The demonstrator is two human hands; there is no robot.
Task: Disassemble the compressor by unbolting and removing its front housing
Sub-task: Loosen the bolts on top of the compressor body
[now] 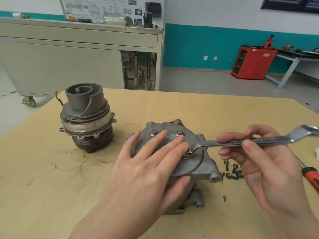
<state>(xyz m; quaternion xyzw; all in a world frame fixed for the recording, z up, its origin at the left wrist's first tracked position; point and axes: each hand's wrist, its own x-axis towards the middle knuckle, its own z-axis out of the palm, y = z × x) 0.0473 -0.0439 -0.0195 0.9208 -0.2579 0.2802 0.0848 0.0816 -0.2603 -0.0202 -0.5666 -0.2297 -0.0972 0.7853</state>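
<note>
Left of the compressor housing (195,163), the scroll-and-pulley assembly (86,118) stands upright on the wooden table (43,178). Your left hand (146,169) lies flat with fingers spread over the housing's round cover, just below two seated bolts (179,132). Your right hand (259,163) pinches the combination wrench (241,142), its open end set on a cover bolt. Loose bolts (232,170) lie right of the housing, a red-handled screwdriver (310,176) beyond.
</note>
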